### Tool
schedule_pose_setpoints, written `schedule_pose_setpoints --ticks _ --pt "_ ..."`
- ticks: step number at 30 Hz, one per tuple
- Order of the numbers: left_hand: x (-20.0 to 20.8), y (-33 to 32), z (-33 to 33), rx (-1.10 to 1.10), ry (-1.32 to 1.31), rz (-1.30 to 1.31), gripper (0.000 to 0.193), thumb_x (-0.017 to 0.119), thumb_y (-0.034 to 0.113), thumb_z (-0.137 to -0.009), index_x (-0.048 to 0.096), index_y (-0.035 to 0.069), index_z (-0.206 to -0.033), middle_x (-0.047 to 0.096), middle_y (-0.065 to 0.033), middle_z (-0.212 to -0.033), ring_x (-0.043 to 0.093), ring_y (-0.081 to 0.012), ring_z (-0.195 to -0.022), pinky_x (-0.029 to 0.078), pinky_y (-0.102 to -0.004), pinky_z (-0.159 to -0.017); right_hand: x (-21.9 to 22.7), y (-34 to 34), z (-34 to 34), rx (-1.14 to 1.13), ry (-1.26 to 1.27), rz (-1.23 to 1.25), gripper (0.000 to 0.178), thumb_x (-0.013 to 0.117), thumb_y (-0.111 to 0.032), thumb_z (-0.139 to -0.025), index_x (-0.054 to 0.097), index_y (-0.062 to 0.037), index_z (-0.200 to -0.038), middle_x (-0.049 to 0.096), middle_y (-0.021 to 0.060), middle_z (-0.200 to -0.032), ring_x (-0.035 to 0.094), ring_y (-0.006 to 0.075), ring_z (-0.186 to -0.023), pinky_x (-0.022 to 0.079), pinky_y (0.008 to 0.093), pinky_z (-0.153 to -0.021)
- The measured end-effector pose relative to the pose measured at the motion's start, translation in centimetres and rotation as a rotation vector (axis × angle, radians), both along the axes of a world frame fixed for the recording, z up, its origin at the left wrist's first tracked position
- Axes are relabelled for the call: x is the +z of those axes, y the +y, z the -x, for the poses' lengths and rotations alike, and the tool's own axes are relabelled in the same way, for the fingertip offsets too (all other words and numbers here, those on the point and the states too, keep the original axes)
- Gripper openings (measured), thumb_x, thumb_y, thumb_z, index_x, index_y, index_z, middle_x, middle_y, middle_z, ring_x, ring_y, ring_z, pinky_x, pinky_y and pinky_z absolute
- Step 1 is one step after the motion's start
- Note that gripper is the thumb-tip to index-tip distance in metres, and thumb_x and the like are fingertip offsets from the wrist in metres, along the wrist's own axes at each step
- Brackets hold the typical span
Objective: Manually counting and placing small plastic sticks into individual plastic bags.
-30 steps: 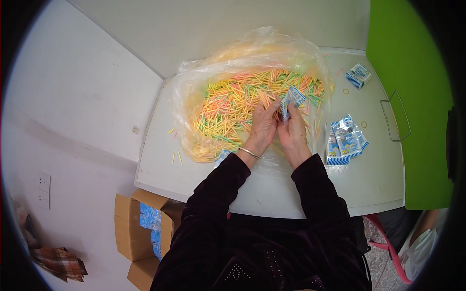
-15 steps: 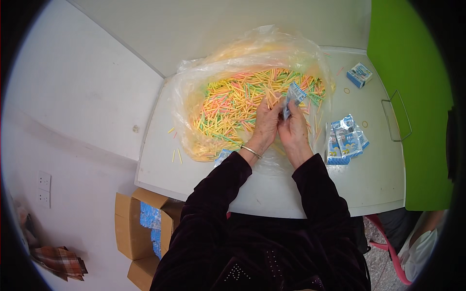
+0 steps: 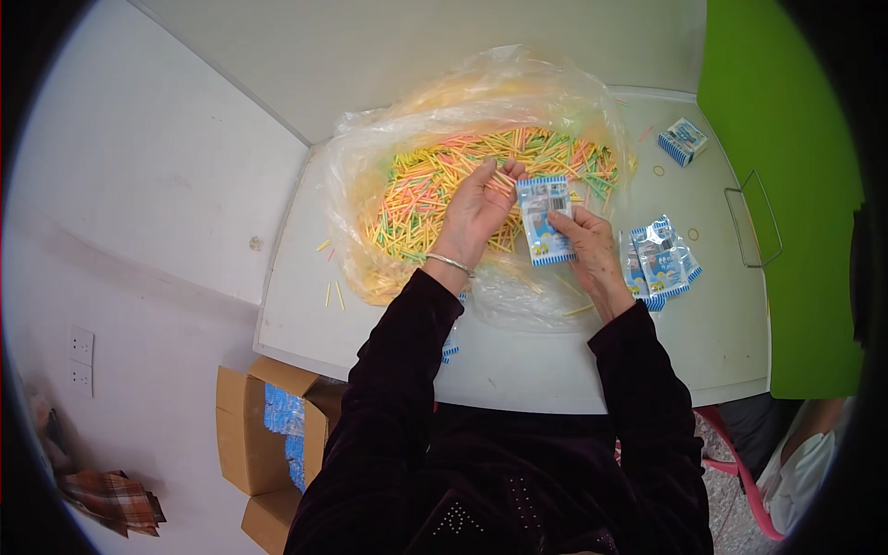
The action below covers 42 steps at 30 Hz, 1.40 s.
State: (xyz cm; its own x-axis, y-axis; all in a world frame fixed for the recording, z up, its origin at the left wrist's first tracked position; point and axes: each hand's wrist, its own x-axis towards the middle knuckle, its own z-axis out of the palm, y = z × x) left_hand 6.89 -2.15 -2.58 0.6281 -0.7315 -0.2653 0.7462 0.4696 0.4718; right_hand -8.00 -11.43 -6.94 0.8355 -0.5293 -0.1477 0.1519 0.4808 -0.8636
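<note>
My right hand pinches the lower right side of a small blue-and-white packet, held upright with its flat face showing. Just left of the packet, my left hand is turned palm up, its fingers curled around what look like a few thin pastel sticks. Both hands are over a large clear plastic bag, spread wide at its mouth. A heap of yellow, pink and green sticks fills the bag. Another packet lies partly hidden beside my left sleeve.
Several flat packets overlap at right, near rubber bands and a bundled packet stack. A wire handle lies by the green panel. Loose sticks lie left of the bag. Below stands an open carton holding blue packets.
My hands have moved apart. The right one has drawn the packet down and turned its face into view; the left has shifted left and turned palm up.
</note>
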Motion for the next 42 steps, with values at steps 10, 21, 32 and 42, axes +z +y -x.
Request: schedule_pose_setpoints --ticks 10,21,32,42 --pt "3.4 1.2 2.0 -0.159 -0.598 -0.083 0.031 0.039 0.023 -0.099 0.056 -0.003 -0.095 0.061 -0.0151 -0.094 0.062 -0.0284 -0.095 0.053 -0.0357 -0.08 1.8 -0.5 2.2 0.234 0.038 0.09 0.02 0.067 -0.02 -0.085 0.068 -0.0005 -0.085 0.064 -0.0006 -0.073 0.054 0.0025 -0.06 0.04 0.0181 -0.055" --pt "2.9 2.2 4.5 -0.334 -1.007 -0.322 0.043 0.044 0.036 -0.097 0.061 -0.004 -0.105 0.064 -0.011 -0.103 0.061 -0.0132 -0.092 0.049 -0.0264 -0.082 2.2 -0.8 2.8 0.361 0.034 0.139 0.018 0.066 -0.021 -0.085 0.068 -0.0029 -0.084 0.063 -0.0017 -0.073 0.054 0.0026 -0.062 0.041 0.0195 -0.056" --pt "1.5 3.5 4.1 -0.375 -1.003 -0.309 0.043 0.041 0.035 -0.098 0.051 0.002 -0.124 0.06 -0.0084 -0.115 0.056 -0.0122 -0.102 0.044 -0.0277 -0.091 2.1 -0.4 2.5 0.307 -0.002 0.193 0.021 0.066 -0.019 -0.085 0.068 0.0012 -0.091 0.065 -0.0002 -0.077 0.057 0.004 -0.067 0.044 0.0188 -0.062" --pt "2.7 4.6 3.1 -0.372 -1.201 -0.343 0.067 0.065 0.027 -0.087 0.027 0.0 -0.136 0.054 -0.0144 -0.119 0.052 -0.0176 -0.111 0.043 -0.0307 -0.092 1.1 -0.5 1.6 0.241 -0.085 0.197 0.018 0.063 -0.017 -0.088 0.068 -0.0001 -0.091 0.061 -0.0034 -0.076 0.051 0.0012 -0.066 0.04 0.0173 -0.059"
